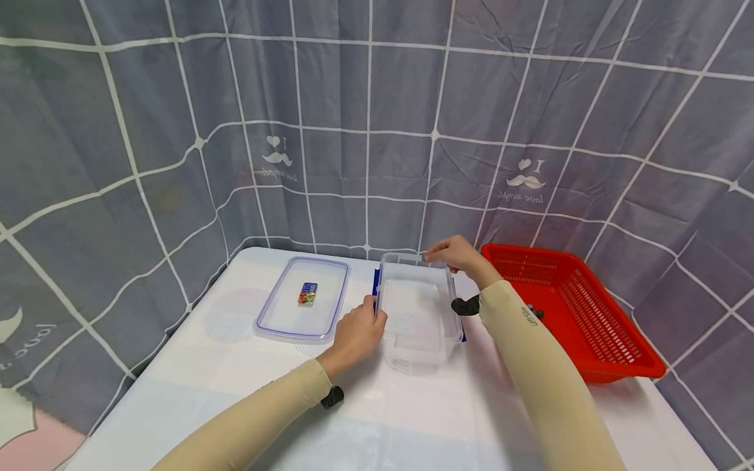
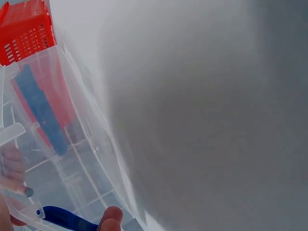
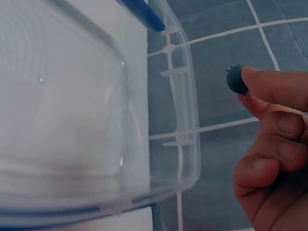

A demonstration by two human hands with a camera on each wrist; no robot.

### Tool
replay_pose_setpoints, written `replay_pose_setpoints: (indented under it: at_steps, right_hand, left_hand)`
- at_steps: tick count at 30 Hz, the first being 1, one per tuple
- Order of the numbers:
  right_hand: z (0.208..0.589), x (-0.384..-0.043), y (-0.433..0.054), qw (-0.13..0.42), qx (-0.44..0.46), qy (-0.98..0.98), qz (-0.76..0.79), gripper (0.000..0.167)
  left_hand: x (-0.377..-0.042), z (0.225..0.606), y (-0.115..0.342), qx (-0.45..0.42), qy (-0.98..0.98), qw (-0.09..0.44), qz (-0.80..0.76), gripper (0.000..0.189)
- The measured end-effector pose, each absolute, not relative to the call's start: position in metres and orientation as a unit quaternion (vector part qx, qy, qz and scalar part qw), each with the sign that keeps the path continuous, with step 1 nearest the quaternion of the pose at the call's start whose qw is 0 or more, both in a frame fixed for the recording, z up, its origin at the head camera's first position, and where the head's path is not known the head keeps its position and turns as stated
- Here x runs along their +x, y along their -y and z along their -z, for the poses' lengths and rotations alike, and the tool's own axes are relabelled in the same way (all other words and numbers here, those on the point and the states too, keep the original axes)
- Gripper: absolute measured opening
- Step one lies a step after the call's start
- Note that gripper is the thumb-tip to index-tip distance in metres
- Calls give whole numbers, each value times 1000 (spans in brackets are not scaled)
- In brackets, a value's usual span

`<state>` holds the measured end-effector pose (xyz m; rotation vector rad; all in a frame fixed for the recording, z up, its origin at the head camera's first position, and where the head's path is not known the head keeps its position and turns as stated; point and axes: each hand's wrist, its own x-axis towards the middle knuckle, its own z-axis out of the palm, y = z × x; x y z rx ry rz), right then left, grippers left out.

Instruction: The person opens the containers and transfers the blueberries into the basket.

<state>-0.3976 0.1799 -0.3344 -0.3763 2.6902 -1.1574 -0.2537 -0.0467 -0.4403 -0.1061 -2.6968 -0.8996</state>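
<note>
A clear plastic food container (image 1: 412, 347) with blue side latches stands with its lid off. My left hand (image 1: 357, 330) grips its left side by the blue latch (image 2: 67, 217), with fingertips showing beside that latch in the left wrist view. At the far right corner of the container, my right hand (image 1: 462, 256) is raised near the rim. Between thumb and forefinger it pinches a blueberry (image 3: 236, 81), just outside the rim (image 3: 192, 115) in the right wrist view. The other fingers of that hand are curled in.
To the left on the white table (image 1: 377, 418) lies the clear lid (image 1: 330, 281) with a blue seal and a small printed label (image 1: 307, 294). A red perforated basket (image 1: 589, 347) stands at the right, with small dark round things (image 1: 535, 312) inside. A grey checked curtain (image 1: 400, 163) hangs behind.
</note>
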Motion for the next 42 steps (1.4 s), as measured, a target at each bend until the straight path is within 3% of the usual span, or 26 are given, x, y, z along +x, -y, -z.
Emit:
replay_pose_setpoints:
  at_steps: [21,42]
  right_hand:
    - [318,-383,-277,83,-74,-918,380,41]
    - [349,-372,-358,108,-41,-907,405,47]
  left_hand:
    - [-254,439,48,-40,937,146,316,43]
    - [-252,438,49,-47,934,139,325,47]
